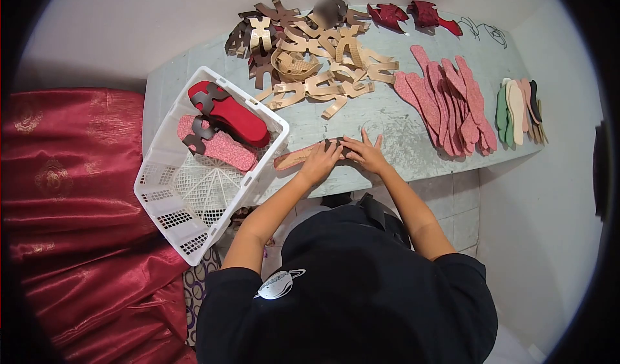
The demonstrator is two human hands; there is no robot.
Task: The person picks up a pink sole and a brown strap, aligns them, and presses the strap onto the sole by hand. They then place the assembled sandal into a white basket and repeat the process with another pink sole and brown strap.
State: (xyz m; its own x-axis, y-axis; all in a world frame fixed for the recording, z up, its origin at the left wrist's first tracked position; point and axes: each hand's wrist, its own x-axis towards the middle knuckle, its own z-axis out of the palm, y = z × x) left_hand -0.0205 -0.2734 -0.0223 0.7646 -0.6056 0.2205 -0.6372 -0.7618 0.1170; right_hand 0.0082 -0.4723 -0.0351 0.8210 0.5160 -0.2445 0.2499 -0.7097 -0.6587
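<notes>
A sandal sole (290, 158) with a pinkish edge and a tan upper face lies on the table near its front edge. Across its right part sits a dark brown strap (334, 143), partly covered by my fingers. My left hand (320, 162) is closed over the sole and strap from the near side. At the right end, my right hand (366, 155) grips the sandal at the strap, with some of its fingers spread upward. The sole's right end is hidden under my hands.
A white plastic basket (169, 199) at the left holds a red sandal (239, 120) and a pink sandal (223, 145). Beige and brown straps (316, 86) are heaped behind. Pink soles (445, 102), coloured insoles (515, 112) and red straps (423, 15) lie to the right.
</notes>
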